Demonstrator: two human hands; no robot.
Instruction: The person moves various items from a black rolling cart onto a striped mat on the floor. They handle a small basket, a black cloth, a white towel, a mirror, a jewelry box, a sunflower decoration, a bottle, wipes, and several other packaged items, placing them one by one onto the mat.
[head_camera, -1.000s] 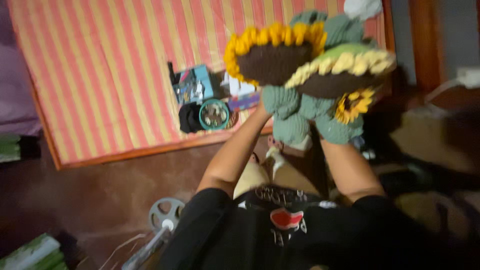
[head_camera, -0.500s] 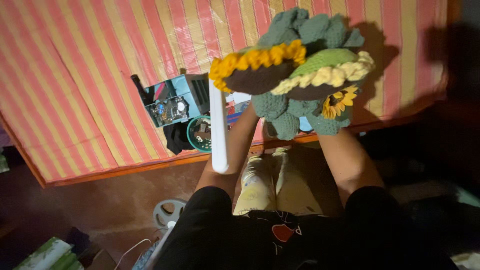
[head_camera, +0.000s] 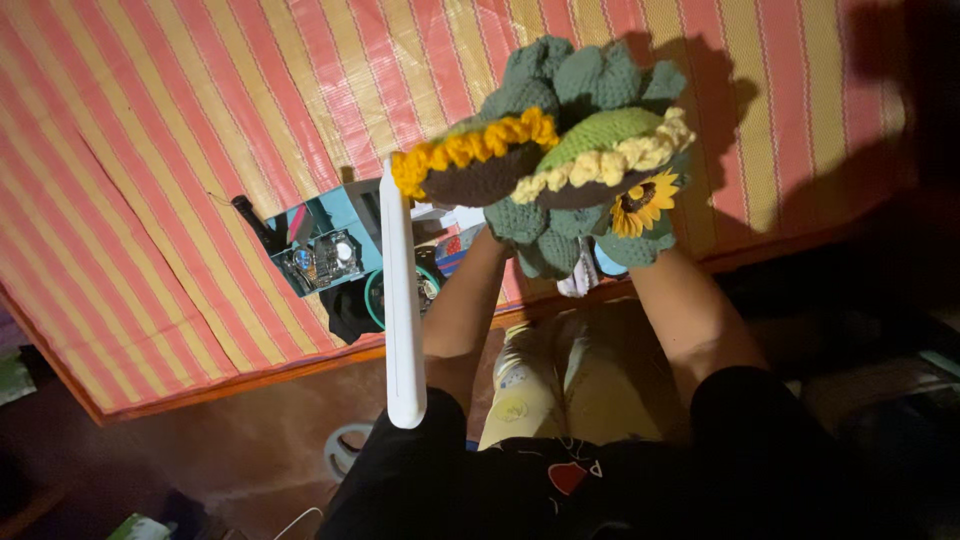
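Note:
I hold a crocheted sunflower bouquet (head_camera: 560, 160) up in front of me over a striped mat (head_camera: 200, 120). It has a bright yellow flower with a brown centre, a pale yellow one, a small sunflower (head_camera: 640, 203) and green knitted leaves. My left hand (head_camera: 497, 240) grips the bouquet from below on its left, mostly hidden by the leaves. My right hand (head_camera: 640, 262) grips it from below on its right, also hidden. A long white stick (head_camera: 400, 310) hangs down beside my left forearm; what holds it is not visible.
On the mat lie a light blue box (head_camera: 325, 245) with small items, a round teal tin (head_camera: 385, 298), a dark cloth and a dark bottle-like thing (head_camera: 255, 225). The mat's orange edge borders a brown floor with a grey reel (head_camera: 345, 450).
The bouquet has drifted left and slightly down in view, and the view has shifted over the mat. The white stick, absent at first, now shows at greater length beside my left arm.

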